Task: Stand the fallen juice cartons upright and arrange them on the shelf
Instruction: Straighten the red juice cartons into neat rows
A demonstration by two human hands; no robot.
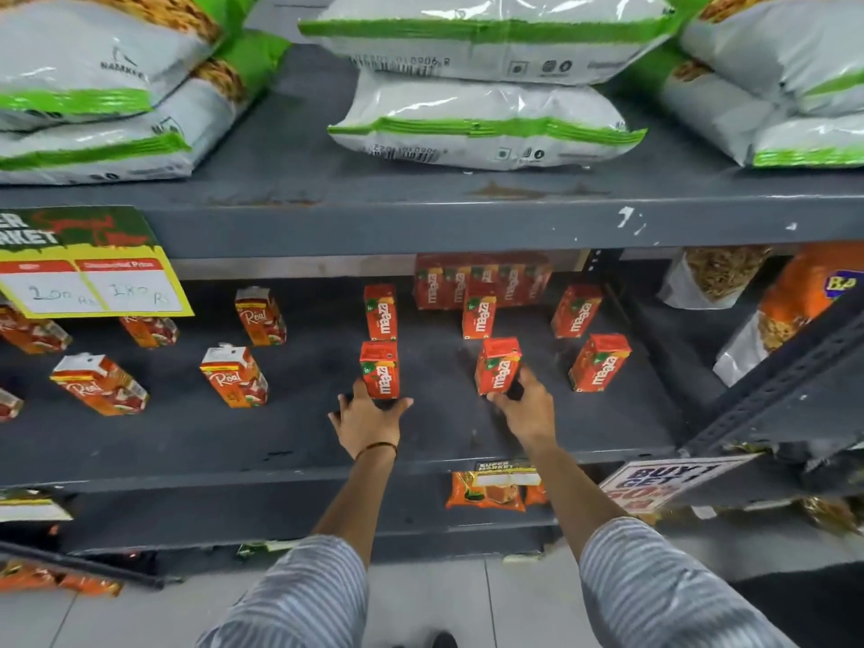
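Two hands at dark grey shelf (280, 441), each at upright Maaza carton. Left hand (369, 420) spread wide, fingers either side of base of left Maaza carton (379, 369) — grip loose, not closed. Right hand (523, 406) wrapped round lower part of right Maaza carton (498, 365), grip holding it. Four more Maaza cartons upright behind and right of that carton; shrink-wrapped Maaza pack (484, 280) at back. Real cartons (236, 376) left of it — some tilted.
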